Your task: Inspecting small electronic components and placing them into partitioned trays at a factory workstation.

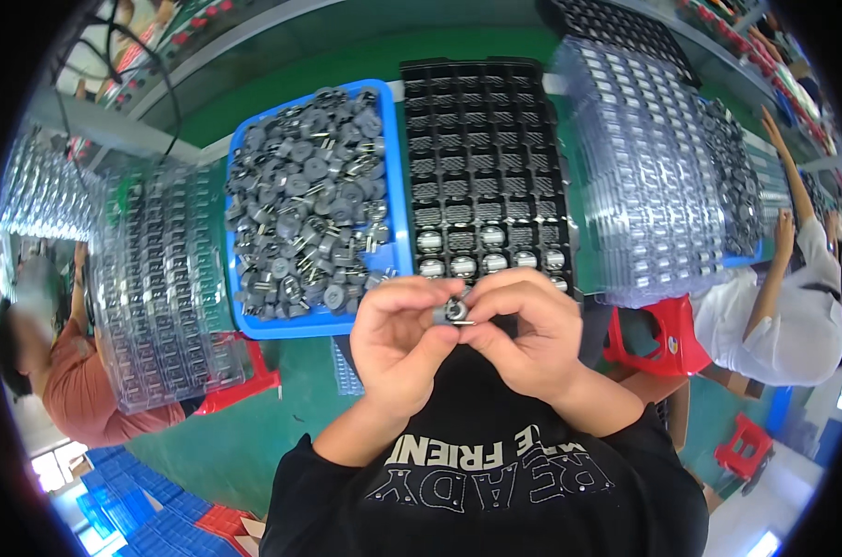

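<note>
Between both hands, in front of my chest, is a small grey round part with metal pins (453,312). My left hand (395,339) is closed, pinching it by thumb and fingers. My right hand (529,327) is closed on its other side, fingertips at the pins. Beyond the left hand lies a blue tray (398,186) heaped with similar grey parts (302,181). Straight ahead is a black compartment tray (475,121); several silver-topped parts (492,237) sit in its nearer cells. My fingers hide some of the held part and the tray's near edge.
Stacked clear plastic trays stand at the left (156,288) and right (643,176). A person in an orange shirt (115,381) is at the left, another in white (773,330) at the right. Red stools (657,339) stand near the bench. Black cables (115,56) hang at upper left.
</note>
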